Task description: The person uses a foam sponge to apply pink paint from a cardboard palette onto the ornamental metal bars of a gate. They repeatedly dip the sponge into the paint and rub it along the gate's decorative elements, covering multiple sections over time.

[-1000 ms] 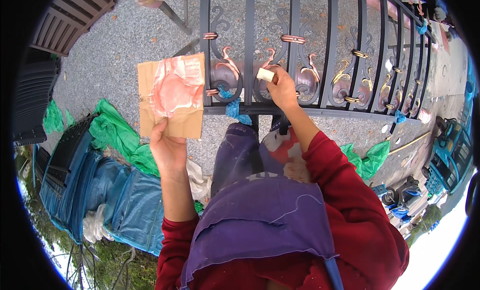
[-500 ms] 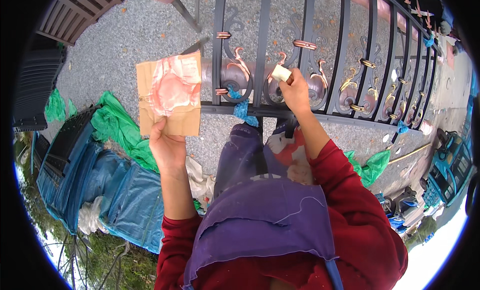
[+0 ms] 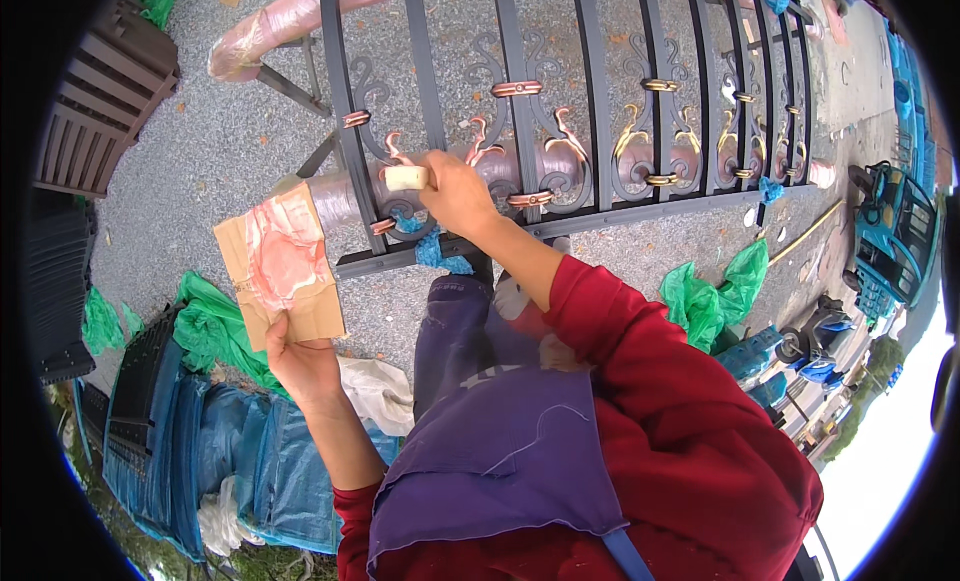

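My left hand [image 3: 303,369] grips the lower edge of a piece of cardboard [image 3: 235,256] that carries a smeared pink-copper patch of paint [image 3: 288,251]. In my right hand [image 3: 458,196] is a small cream sponge [image 3: 406,178], held at the scrollwork on the left end of a dark metal railing [image 3: 600,101]. Beside the sponge, a leaf-shaped scroll tip [image 3: 394,149] is coloured copper. Other scroll tips and collars are copper or gold, such as the copper collar [image 3: 517,88] and the gold collar [image 3: 661,85].
Plastic-wrapped supports [image 3: 350,196] lie beneath the railing. Blue plastic ties [image 3: 436,251] hang from its lower bar. At left are brown slatted panels [image 3: 110,91], green plastic [image 3: 215,321] and blue-wrapped stacks [image 3: 250,451]. A teal vehicle [image 3: 900,241] stands at right.
My right hand with the sponge has moved left along the railing to its end scroll. The cardboard in my left hand is lower and further left; the whole view has shifted and turned.
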### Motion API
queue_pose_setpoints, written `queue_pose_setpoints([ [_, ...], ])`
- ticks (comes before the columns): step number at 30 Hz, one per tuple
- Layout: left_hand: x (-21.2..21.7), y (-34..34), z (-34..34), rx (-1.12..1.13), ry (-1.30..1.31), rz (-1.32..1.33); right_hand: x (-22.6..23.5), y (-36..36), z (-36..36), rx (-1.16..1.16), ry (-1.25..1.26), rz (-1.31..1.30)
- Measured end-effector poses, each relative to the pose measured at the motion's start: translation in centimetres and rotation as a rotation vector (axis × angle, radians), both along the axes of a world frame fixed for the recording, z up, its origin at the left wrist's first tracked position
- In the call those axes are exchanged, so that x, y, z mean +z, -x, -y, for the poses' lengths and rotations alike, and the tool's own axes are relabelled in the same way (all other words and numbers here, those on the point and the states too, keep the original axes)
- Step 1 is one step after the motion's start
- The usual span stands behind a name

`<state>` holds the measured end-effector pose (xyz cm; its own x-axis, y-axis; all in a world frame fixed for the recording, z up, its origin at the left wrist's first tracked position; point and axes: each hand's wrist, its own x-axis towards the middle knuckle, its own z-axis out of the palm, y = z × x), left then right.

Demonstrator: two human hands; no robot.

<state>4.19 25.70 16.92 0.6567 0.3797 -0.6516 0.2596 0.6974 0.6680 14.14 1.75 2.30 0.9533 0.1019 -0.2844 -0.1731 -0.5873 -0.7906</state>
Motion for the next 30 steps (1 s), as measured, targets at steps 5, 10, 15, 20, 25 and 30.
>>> queue_pose_setpoints([
  [5,-0.5,-0.6,0.5,-0.029,0.039,0.016,1.4,1.2,12.0,-0.399,-0.013,0.036],
  [10,-1.0,-2.0,1.7,-0.064,0.077,-0.015,1.0,2.5,21.3,-0.766,-0.032,-0.084],
  [15,-0.5,-3.2,2.8,-0.102,0.035,-0.050,-0.6,2.7,22.3,-0.765,0.089,-0.078],
  [20,-0.2,-3.9,3.5,-0.135,0.028,-0.049,-1.7,2.0,19.3,-0.528,0.240,0.107],
  [25,-0.5,-4.0,3.9,-0.168,0.057,-0.045,-0.9,4.0,21.3,-0.558,0.225,0.066],
  [30,-2.4,-4.9,7.5,-0.273,0.033,-0.053,4.4,4.7,22.4,-0.813,-0.331,-0.008],
])
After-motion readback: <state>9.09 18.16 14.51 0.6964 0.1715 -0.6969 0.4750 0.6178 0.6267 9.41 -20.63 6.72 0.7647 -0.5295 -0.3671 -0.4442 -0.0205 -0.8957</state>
